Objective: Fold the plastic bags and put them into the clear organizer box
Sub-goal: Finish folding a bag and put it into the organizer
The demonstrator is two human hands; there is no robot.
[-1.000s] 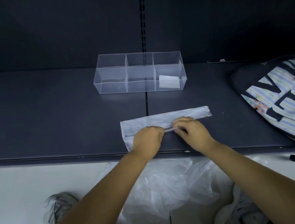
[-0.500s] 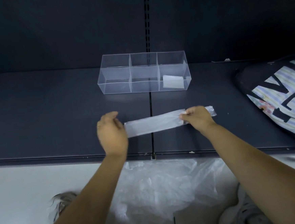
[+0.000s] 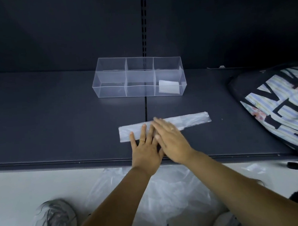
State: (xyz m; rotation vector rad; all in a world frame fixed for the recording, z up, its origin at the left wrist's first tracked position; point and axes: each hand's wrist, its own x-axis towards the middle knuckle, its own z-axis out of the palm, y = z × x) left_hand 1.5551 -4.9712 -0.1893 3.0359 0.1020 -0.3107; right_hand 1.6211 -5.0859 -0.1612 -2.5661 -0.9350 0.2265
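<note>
Fingers (image 3: 143, 133) of left hand (image 3: 146, 154) and right hand (image 3: 173, 143) released, flat together on folded bag (image 3: 191, 121), no longer at its ends.

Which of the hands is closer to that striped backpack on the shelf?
Right. The right hand lies flat on the folded plastic bag's middle, on the striped backpack's side; the left hand lies beside it, farther off.

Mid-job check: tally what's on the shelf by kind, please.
Plastic bags: 2, a long strip pressed flat under the left hand and right hand, and a folded one in the box's right-end compartment
Clear box: 1
Patterned backpack: 1
Small white scrap at the back: 1
Total: 5
</note>
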